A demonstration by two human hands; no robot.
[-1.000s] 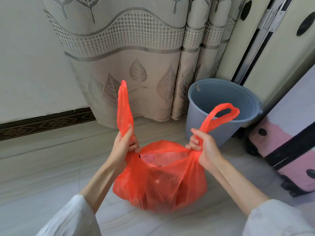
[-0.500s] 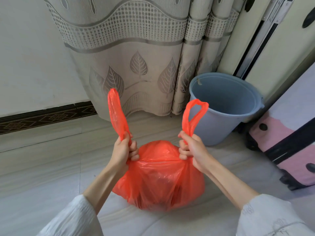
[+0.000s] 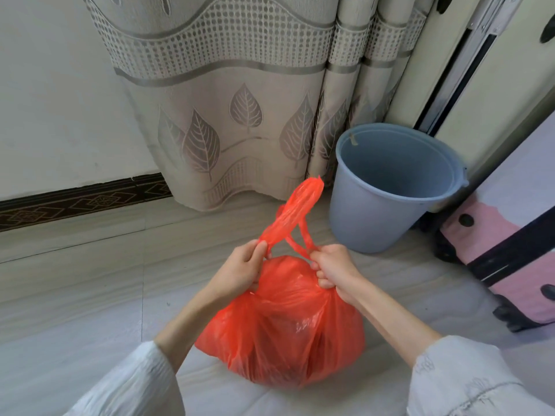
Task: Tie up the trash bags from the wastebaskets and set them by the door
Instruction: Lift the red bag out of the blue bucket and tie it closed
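Observation:
A full orange-red trash bag (image 3: 282,331) sits on the pale floor in the middle of the view. My left hand (image 3: 240,271) pinches one handle loop just above the bag's top. My right hand (image 3: 333,271) grips the other handle close beside it. The two handles (image 3: 295,211) cross above my hands and lean up to the right. Behind the bag to the right stands a blue-grey wastebasket (image 3: 390,190), with no liner in it.
A patterned beige curtain (image 3: 228,100) hangs to the floor behind the bag. A pink and black suitcase (image 3: 507,253) stands at the right edge. A dark patterned baseboard (image 3: 75,202) runs along the white wall on the left.
My hands have come together over the bag, from well apart to nearly touching. The two handles, held upright and separate before, now cross each other, and the bag's mouth has closed.

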